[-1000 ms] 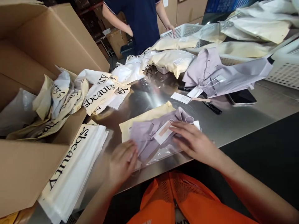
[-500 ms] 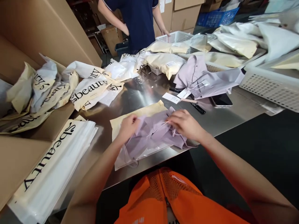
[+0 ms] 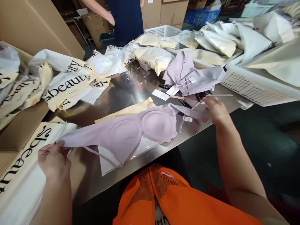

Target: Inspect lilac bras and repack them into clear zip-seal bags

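Note:
A lilac bra (image 3: pixel 122 131) is stretched out sideways, its two moulded cups facing up. My left hand (image 3: pixel 55 156) pinches the end of its band at the left. On the other side, my right hand (image 3: pixel 214 109) is closed around a thin hang tag (image 3: pixel 222 95), seen nearly edge-on, with a string running toward the bra. Below the string dangles a small white label (image 3: pixel 187 118). Under the bra lies a cream-and-white mailing bag (image 3: pixel 124 111) with some clear plastic on it. A second lilac bra (image 3: pixel 197 76) with paper tags (image 3: pixel 160 94) rests beyond my right hand.
Printed mailing bags (image 3: pixel 67 84) fill the left side beside a large cardboard box (image 3: pixel 25 115). A stack of flat bags (image 3: pixel 25 165) lies near my left arm. White baskets (image 3: pixel 253 86) with packed bags stand at right. A person in dark blue (image 3: pixel 125 22) stands across the metal table (image 3: pixel 131 89).
My hands have moved far apart, and the bunched bra is now spread out between them. The view has shifted, and the co-worker's hand is off the far basket.

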Tool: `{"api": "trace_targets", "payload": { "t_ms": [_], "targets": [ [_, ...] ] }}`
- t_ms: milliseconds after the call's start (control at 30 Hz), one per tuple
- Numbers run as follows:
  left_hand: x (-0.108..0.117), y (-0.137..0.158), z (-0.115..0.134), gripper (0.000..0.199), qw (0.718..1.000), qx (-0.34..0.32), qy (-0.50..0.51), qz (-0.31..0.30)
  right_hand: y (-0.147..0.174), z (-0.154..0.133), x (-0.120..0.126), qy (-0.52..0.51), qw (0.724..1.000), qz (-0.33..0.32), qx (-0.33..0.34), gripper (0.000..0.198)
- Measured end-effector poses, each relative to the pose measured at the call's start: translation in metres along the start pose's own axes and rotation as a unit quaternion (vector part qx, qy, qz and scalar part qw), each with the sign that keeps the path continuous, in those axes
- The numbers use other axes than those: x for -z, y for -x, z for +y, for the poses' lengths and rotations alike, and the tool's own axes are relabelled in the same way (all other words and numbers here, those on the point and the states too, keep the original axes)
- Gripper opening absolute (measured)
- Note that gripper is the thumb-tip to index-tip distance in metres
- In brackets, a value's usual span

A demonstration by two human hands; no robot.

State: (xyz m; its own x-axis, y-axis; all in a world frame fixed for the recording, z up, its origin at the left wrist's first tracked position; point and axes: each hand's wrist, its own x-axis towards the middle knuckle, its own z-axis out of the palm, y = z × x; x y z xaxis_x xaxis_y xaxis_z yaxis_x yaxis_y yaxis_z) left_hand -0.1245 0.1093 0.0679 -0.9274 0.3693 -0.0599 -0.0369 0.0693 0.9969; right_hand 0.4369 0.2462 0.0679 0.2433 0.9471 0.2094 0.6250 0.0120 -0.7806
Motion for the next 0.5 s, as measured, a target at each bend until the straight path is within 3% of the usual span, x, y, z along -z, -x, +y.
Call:
{"api": "trace_targets", "payload": {
  "t_ms": [67, 133, 233, 300, 400, 500],
  "targets": [
    [0.001, -0.006, -0.002, 0.036, 1.000, -0.001, -0.003, -0.025, 0.022, -0.008, 0.005, 0.147, 0.989, -0.001, -0.007, 0.046],
    [0.000, -0.011, -0.002, 0.035, 0.999, -0.009, -0.001, -0.053, 0.039, -0.013, 0.004, 0.301, 0.952, -0.049, 0.023, 0.052],
    [-0.008, -0.016, 0.001, 0.028, 0.998, 0.006, -0.003, -0.063, 0.046, -0.011, -0.005, 0.371, 0.913, -0.156, 0.066, 0.044],
    [-0.014, -0.018, 0.007, 0.027, 0.999, 0.003, -0.001, -0.048, 0.037, -0.006, -0.006, 0.340, 0.920, -0.179, 0.077, 0.027],
    [-0.017, -0.019, 0.017, 0.035, 0.999, -0.029, -0.013, -0.019, 0.012, -0.005, 0.007, 0.200, 0.969, -0.141, 0.034, 0.015],
    [-0.010, -0.023, 0.024, 0.051, 0.990, -0.055, -0.098, -0.081, -0.015, -0.014, 0.032, 0.003, 0.991, -0.126, -0.051, 0.022]
  ]
}}
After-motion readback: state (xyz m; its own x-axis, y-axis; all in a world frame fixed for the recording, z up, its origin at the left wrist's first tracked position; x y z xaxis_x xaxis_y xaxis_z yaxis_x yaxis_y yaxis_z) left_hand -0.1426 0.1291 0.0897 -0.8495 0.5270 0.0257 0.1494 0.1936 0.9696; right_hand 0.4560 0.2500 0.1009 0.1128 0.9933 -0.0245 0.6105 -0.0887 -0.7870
